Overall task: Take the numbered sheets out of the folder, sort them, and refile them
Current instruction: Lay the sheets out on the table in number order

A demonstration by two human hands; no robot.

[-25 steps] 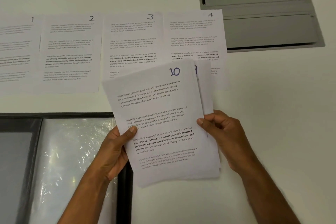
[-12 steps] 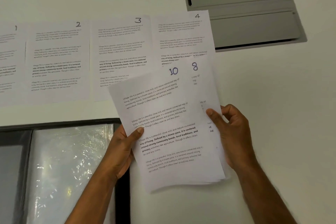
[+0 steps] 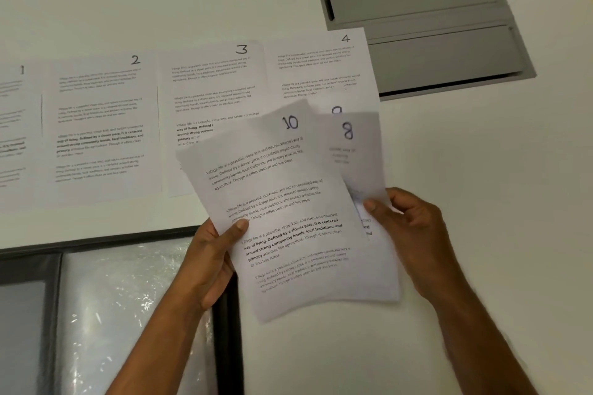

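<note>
Sorting underway, refiling not started.

Sheets 1 (image 3: 12, 125), 2 (image 3: 99, 125), 3 (image 3: 211, 86) and 4 (image 3: 321, 64) laid flat on the white table (image 3: 481, 202) in a left-to-right row, numbers up, edges touching or slightly overlapping. Reads as a sorted run laid out so the next number in sequence stays obvious. Sheet 1 cut off by the frame edge.

Remaining stack held above the table, near the row's right end. Left hand (image 3: 208, 269) clamped on the stack's left edge, thumb on top of sheet 10 (image 3: 282, 202), fingers hidden behind. Right hand (image 3: 407, 228) pinching the right edge of the sheets behind. Hands apart, one per side. Stack fanned: 10 in front, sheet 8 (image 3: 356, 154) offset to the right behind it, top of another digit (image 3: 337, 110) peeking above 8, probably a 9, can't confirm. Fan presumably there to expose corner numbers while hunting for 5.

Folder (image 3: 112, 314) open at lower left, black border, glossy plastic sleeve facing up, apparently empty. Kept close for refiling.

Grey recessed hatch (image 3: 426, 26) in the table, upper right, partly under sheet 4's corner. Irrelevant.

Risk: loose fan, thin paper, easy slip.
</note>
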